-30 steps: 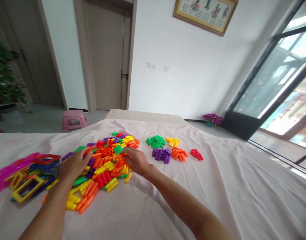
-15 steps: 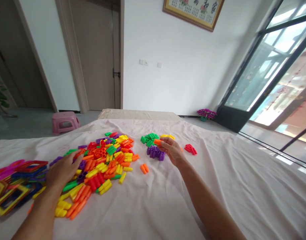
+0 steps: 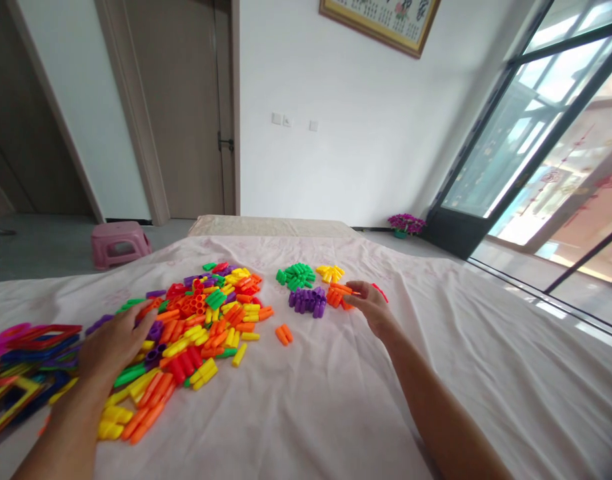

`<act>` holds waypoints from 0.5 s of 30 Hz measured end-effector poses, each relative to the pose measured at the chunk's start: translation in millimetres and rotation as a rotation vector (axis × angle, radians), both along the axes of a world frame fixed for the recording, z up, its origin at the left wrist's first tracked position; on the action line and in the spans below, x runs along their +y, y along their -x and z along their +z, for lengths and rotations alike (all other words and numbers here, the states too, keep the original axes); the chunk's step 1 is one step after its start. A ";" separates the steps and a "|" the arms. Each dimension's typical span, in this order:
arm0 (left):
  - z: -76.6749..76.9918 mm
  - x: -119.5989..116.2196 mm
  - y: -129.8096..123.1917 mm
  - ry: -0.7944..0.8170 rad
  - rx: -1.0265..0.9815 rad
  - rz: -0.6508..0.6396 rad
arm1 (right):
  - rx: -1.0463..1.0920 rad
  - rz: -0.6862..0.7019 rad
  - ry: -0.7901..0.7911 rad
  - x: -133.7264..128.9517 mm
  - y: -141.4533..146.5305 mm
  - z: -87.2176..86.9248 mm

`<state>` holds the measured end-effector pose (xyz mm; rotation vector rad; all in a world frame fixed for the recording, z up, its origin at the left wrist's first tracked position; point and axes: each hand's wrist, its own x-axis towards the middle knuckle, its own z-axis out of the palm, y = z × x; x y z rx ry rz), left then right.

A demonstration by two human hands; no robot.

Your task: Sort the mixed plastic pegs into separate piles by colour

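My right hand (image 3: 373, 308) is closed on an orange piece (image 3: 341, 289), held at the small orange pile (image 3: 336, 299). Beside that pile are a purple pile (image 3: 307, 302), a green pile (image 3: 296, 275) and a yellow pile (image 3: 330, 273). Red pieces (image 3: 381, 292) show partly behind my right hand. My left hand (image 3: 117, 337) rests at the left side of a large mixed heap of coloured plastic pieces (image 3: 196, 327); its fingertips touch orange-red pieces, and whether it grips one is unclear. Two joined orange pieces (image 3: 284, 334) lie between the heap and the piles.
Flat coloured frames (image 3: 31, 373) are stacked at the left edge of the cloth-covered table (image 3: 296, 413). Beyond the table stand a pink stool (image 3: 120, 245), a door (image 3: 173, 113) and a pot of purple flowers (image 3: 407, 224).
My right hand has moved right with the orange piece, from above the purple pile to the orange pile. The left hand stays at the heap. The view has shifted slightly.
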<state>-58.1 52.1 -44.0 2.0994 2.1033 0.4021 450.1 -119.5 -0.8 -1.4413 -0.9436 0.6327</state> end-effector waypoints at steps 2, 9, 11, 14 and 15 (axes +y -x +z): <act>-1.5 1.4 0.9 0.013 0.015 0.014 | -0.084 -0.168 -0.014 -0.7 -14.4 -5.6; -14.8 12.1 7.1 -0.017 0.014 0.006 | -0.240 -0.779 0.101 -21.5 -121.0 -40.1; -18.7 14.5 8.6 -0.021 0.011 0.005 | -0.315 -0.882 0.210 -28.2 -146.6 -51.2; -23.0 17.9 11.3 -0.025 0.017 -0.005 | -0.371 -0.910 0.304 -31.3 -167.9 -63.9; -24.2 19.1 12.5 -0.036 0.027 -0.006 | -0.379 -0.902 0.313 -30.6 -171.4 -66.7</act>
